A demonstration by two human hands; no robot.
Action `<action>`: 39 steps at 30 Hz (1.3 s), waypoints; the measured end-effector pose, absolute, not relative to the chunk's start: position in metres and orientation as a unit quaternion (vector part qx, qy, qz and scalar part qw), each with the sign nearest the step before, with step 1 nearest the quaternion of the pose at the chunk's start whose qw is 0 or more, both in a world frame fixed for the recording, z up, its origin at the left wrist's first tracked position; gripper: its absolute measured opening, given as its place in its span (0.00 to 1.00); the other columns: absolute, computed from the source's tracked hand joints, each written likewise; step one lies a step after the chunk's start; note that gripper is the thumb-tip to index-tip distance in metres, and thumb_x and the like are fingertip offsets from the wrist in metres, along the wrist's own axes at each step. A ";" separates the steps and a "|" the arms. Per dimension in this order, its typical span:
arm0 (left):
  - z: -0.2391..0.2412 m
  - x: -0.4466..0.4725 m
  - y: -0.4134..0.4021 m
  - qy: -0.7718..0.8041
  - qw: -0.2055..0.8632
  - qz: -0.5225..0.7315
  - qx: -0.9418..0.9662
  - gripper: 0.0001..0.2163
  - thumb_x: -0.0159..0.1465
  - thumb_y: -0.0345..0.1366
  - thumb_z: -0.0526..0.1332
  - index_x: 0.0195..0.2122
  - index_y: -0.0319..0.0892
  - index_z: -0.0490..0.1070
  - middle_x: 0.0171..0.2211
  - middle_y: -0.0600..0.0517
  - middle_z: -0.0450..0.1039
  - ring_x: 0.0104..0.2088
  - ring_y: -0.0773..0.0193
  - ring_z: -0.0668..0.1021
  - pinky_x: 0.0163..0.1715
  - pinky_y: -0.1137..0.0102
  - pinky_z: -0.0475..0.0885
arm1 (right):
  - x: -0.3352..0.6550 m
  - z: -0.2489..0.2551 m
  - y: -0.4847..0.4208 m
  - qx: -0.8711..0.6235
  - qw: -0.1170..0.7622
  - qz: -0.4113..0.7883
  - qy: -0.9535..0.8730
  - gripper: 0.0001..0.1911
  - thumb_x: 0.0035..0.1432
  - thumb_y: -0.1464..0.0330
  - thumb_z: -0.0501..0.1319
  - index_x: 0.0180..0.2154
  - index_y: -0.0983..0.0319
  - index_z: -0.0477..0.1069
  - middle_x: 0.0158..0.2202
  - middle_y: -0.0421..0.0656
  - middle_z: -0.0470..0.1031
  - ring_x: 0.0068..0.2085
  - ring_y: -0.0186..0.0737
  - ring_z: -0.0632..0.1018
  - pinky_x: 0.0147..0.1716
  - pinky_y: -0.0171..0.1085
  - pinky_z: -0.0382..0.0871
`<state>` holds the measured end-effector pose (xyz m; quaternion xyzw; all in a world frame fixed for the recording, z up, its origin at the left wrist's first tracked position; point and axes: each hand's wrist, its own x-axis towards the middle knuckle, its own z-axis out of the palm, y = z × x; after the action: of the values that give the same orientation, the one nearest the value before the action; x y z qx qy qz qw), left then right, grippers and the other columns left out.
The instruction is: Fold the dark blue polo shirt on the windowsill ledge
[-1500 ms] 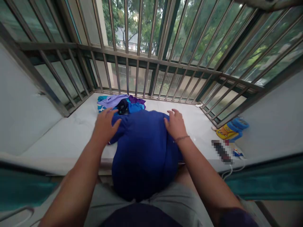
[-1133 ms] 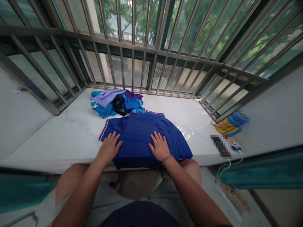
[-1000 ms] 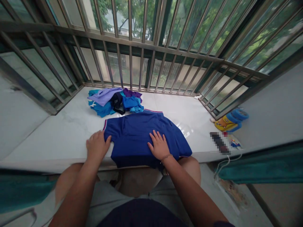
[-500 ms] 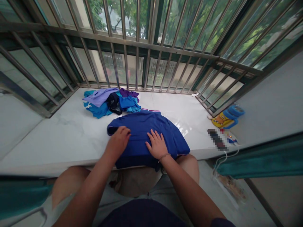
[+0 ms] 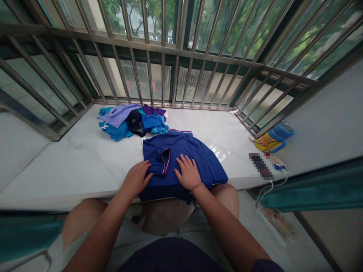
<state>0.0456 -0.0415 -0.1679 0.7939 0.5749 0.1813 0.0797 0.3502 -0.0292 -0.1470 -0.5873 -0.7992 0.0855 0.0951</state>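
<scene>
The blue polo shirt (image 5: 181, 160) lay at the centre of the frame on the white bench (image 5: 70, 166), its near hem hanging over the front edge toward the person's lap. Both hands were down on it, and neither gripped anything: the left hand (image 5: 136, 178) pressed flat with its fingers (image 5: 146, 166) spread along the shirt's lower-left edge, and the right hand (image 5: 188, 173) lay open, palm down, just right of centre. Between them sat the folded-in sleeve (image 5: 164, 160), its red-and-white trimmed cuff running up the frame. The shirt's long axis ran from the bottom of the frame up toward the window bars (image 5: 170, 56). The unfolded part spread to the right of the right hand, so that hand was the nearer one to the loose side. A pile of clothes (image 5: 130, 121) sat further up and left, just beyond the collar end, near but apart.
</scene>
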 end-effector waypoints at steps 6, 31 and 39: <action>-0.160 0.024 -0.028 0.607 0.072 0.153 0.777 0.21 0.74 0.46 0.59 0.61 0.40 0.79 0.68 0.36 0.77 0.67 0.42 0.79 0.72 0.49 0.71 | 0.350 -0.147 -0.029 -0.589 0.094 0.083 -0.798 0.33 0.80 0.52 0.54 0.78 0.55 0.64 0.83 0.45 0.55 0.81 0.55 0.57 0.79 0.63 0.47; -0.156 0.088 0.052 0.656 0.067 0.098 0.745 0.30 0.79 0.46 0.53 0.77 0.38 0.66 0.81 0.35 0.56 0.80 0.39 0.62 0.78 0.41 0.58 | 0.351 -0.150 -0.029 -0.585 0.102 0.084 -0.800 0.33 0.79 0.52 0.55 0.78 0.55 0.63 0.83 0.47 0.55 0.81 0.55 0.57 0.80 0.63 0.45; -0.170 0.084 0.053 0.668 0.043 0.099 0.737 0.35 0.78 0.57 0.52 0.79 0.40 0.64 0.82 0.37 0.52 0.82 0.35 0.56 0.79 0.43 0.56 | 0.353 -0.149 -0.029 -0.581 0.110 0.090 -0.801 0.33 0.79 0.51 0.56 0.78 0.54 0.63 0.83 0.47 0.55 0.81 0.56 0.58 0.79 0.63 0.47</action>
<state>0.0836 0.0534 -0.1701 0.7366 0.6677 0.0986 0.0427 0.3530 -0.0293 -0.1495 -0.5812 -0.8012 0.0900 0.1100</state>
